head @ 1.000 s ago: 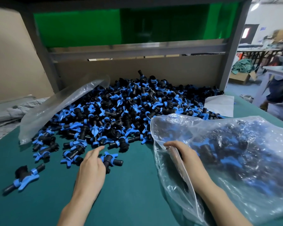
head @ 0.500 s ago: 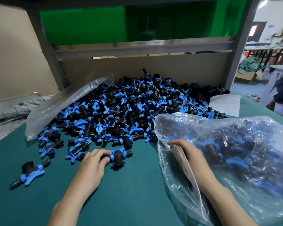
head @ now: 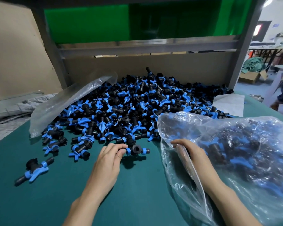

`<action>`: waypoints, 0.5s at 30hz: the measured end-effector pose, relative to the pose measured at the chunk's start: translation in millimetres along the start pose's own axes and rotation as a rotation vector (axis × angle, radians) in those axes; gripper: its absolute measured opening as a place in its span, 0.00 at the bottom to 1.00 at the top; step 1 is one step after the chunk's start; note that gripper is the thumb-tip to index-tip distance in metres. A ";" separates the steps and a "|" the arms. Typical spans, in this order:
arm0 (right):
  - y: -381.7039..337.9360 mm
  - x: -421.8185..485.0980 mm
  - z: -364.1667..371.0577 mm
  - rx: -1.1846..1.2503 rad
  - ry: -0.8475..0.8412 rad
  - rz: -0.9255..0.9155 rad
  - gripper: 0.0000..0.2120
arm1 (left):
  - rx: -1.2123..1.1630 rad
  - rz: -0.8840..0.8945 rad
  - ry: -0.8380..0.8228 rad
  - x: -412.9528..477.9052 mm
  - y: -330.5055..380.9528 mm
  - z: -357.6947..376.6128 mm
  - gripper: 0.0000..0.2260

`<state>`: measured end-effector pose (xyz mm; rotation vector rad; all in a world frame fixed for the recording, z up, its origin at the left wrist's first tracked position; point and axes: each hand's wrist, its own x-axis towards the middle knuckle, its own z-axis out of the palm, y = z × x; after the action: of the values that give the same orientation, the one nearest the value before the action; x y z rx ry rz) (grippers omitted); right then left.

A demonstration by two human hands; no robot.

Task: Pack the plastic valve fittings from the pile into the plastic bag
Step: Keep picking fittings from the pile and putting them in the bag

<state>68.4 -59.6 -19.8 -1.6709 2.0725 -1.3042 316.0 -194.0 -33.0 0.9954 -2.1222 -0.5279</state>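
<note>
Broadly, a green table (head: 137, 198) carries a big pile (head: 137, 103) of black-and-blue valve fittings against the back board. At its right edge lies the plastic bag (head: 245, 154), partly filled with fittings. A second clear bag (head: 69, 101) drapes over the pile's left. The right hand (head: 193, 154) grips the bag's mouth, fingers curled on the film. The left hand (head: 108, 160) pinches one fitting (head: 136, 150) by its end, just in front of the pile. A stray fitting (head: 34, 170) lies apart, far left.
</note>
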 end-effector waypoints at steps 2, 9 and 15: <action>0.5 0.2 0.2 -0.005 0.002 -0.006 0.17 | -0.027 -0.001 0.010 -0.9 3.3 0.6 0.09; 2.3 0.8 0.9 -0.010 0.008 -0.013 0.16 | -0.785 -0.372 0.075 5.7 15.8 -1.0 0.10; 1.9 1.0 1.0 -0.023 0.006 -0.016 0.16 | -1.296 -0.547 0.128 10.4 18.9 -5.0 0.09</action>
<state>67.3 -61.0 -21.3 -1.6982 2.0903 -1.2967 305.9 -190.8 -13.5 0.7196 -0.9338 -1.7263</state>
